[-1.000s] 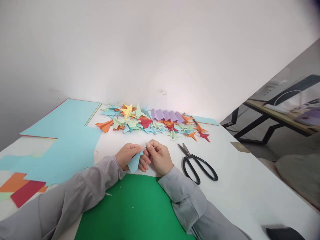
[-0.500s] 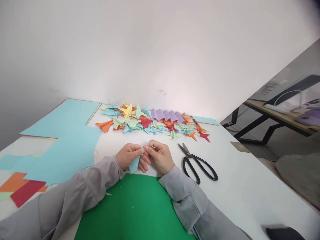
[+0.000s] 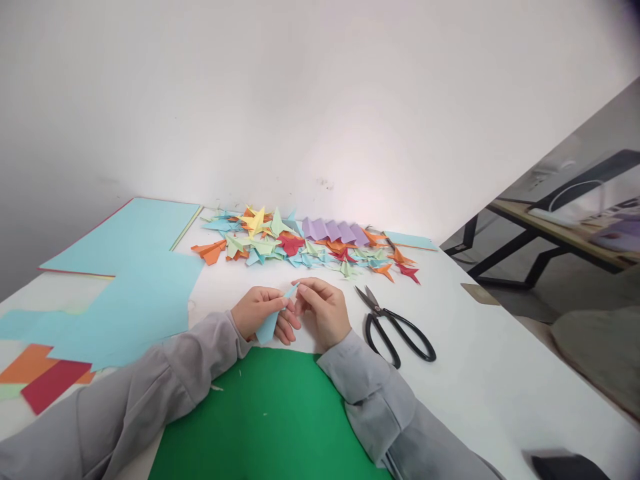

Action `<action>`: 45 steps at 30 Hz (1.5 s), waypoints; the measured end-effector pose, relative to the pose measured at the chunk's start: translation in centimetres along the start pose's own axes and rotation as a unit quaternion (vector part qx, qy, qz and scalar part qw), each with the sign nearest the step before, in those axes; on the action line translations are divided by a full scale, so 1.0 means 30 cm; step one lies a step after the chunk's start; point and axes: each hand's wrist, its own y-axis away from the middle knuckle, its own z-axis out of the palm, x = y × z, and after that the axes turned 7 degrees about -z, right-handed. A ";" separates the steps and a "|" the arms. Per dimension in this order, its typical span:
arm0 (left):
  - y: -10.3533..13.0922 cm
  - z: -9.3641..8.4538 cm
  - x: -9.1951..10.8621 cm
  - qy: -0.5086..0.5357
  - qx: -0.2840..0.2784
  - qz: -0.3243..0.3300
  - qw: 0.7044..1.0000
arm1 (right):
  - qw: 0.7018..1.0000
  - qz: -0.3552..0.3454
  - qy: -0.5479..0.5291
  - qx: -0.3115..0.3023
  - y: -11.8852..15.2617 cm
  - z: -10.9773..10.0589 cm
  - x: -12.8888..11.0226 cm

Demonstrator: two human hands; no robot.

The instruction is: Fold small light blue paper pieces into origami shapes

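My left hand (image 3: 261, 312) is closed on a small piece of folded light blue paper (image 3: 269, 329), its thumb pressing on top. The paper narrows to a point that sticks up past the thumb. My right hand (image 3: 324, 310) has its fingers curled and pinches that pointed tip. The inner side of the paper is hidden by the fingers. Below both hands lies a green sheet (image 3: 265, 413). Black-handled scissors (image 3: 383, 313) rest on the table to the right of my right hand, blades slightly apart.
Along the wall lies a pile of folded paper planes (image 3: 260, 247) in several colours, with a pleated purple paper (image 3: 335, 231). Large light blue sheets (image 3: 145, 300) cover the left side, near orange and red pieces (image 3: 55, 387). A black object (image 3: 567, 465) sits at the lower right.
My right thumb and fingers have shifted slightly up and right, away from my left thumb, leaving more of the paper's tip showing. The left hand has stayed nearly still.
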 end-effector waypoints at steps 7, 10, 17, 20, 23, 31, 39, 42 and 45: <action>-0.002 -0.002 0.000 0.003 0.005 0.000 1.000 | 1.000 -0.013 0.012 -0.003 -0.001 -0.001 0.001; -0.003 -0.005 -0.001 0.006 0.004 0.001 1.000 | 1.000 -0.014 0.015 0.001 0.000 0.000 -0.003; 0.001 -0.006 -0.001 0.008 0.002 -0.003 1.000 | 1.000 -0.006 0.014 0.011 -0.001 0.006 -0.005; 0.001 -0.003 0.001 0.005 0.004 -0.004 1.000 | 1.000 -0.009 0.012 0.010 -0.002 0.004 -0.003; -0.001 -0.001 0.002 0.002 0.003 -0.004 1.000 | 1.000 -0.006 0.010 0.003 -0.002 0.003 -0.003; -0.001 -0.004 0.001 0.004 -0.003 -0.005 1.000 | 1.000 -0.021 0.018 0.009 0.001 0.007 -0.009; 0.004 0.004 0.006 0.001 0.006 -0.009 1.000 | 0.999 -0.019 0.042 0.011 0.001 0.007 -0.015; 0.001 0.001 0.004 -0.002 0.003 -0.011 1.000 | 0.998 -0.021 0.049 0.017 0.000 0.008 -0.013; -0.002 -0.003 0.000 -0.003 0.002 -0.010 1.000 | 0.999 -0.016 0.038 0.008 0.001 0.011 -0.010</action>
